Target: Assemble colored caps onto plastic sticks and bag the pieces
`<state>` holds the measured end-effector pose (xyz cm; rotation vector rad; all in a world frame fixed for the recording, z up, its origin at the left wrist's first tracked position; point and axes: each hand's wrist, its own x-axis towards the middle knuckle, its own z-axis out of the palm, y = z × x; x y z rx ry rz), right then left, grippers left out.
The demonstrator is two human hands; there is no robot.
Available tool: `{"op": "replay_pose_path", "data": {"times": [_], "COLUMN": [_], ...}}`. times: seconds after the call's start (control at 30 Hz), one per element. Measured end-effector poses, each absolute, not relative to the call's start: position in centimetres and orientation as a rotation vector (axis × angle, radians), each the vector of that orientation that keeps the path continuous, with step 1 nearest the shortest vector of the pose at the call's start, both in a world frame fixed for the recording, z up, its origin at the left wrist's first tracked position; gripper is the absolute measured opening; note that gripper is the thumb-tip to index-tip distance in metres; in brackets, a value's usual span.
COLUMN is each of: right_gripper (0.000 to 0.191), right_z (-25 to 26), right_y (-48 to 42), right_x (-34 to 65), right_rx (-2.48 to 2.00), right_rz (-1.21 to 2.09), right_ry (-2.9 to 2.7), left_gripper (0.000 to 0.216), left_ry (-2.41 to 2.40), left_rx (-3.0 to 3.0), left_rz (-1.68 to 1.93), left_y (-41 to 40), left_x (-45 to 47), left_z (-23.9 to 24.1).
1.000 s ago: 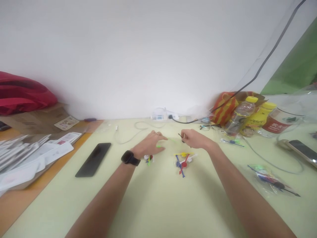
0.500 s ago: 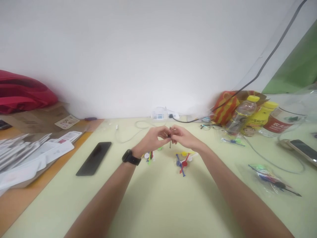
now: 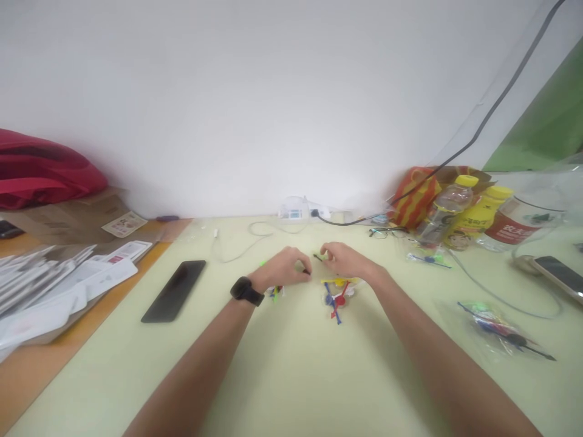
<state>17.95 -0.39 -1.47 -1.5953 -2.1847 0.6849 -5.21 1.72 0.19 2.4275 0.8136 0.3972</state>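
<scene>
My left hand [image 3: 283, 267], with a black watch on its wrist, is closed in a pinch on a small dark piece [image 3: 306, 271]. Just across from it, my right hand [image 3: 344, 260] pinches a thin dark stick-like piece [image 3: 317, 257] at its fingertips. A gap separates the two hands. Below the right hand lie plastic arrow spinners: a red one [image 3: 339, 300], a blue one [image 3: 328, 300] and a yellow one [image 3: 337, 281]. More small coloured plastic parts [image 3: 275, 292] sit under the left hand, partly hidden by it.
A black phone [image 3: 173, 291] lies to the left, near paper packets [image 3: 68, 285]. At the right are a clear bag of coloured parts [image 3: 498, 328], another phone [image 3: 559, 273] and bottles [image 3: 471, 218]. A power strip [image 3: 294, 209] and cables run along the wall.
My hands were together around an upright dark thin piece. They have moved apart and lower, the left one toward the table, each now with a dark piece in its fingers.
</scene>
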Motion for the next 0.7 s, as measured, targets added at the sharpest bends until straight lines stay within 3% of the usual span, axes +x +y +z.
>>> {"op": "replay_pose_path", "data": {"times": [0.13,0.23,0.37,0.7], "right_gripper": [0.005,0.010,0.017,0.003], "right_z": [0.7,1.9,2.1,2.5], "right_y": [-1.2,-1.9,-2.3,-1.9], "right_x": [18.9,19.7,20.0,19.2], "right_rx": [-1.560,-1.540,-1.600,-1.581], "right_rz": [0.779,0.986,1.139,0.921], "right_ry": [-2.286,-2.412,-2.458,-2.244], "left_gripper": [0.018,0.032,0.030,0.023], "left_ry": [0.955,0.996,1.020,0.988], "left_rx": [2.506,2.492,2.446,2.448], "left_rz": [0.412,0.368,0.280,0.362], "left_y": [2.3,2.7,3.1,3.2], "left_x": [-6.6,-7.5,-8.1,-7.1], "left_z": [0.5,0.9,0.9,-0.2]}}
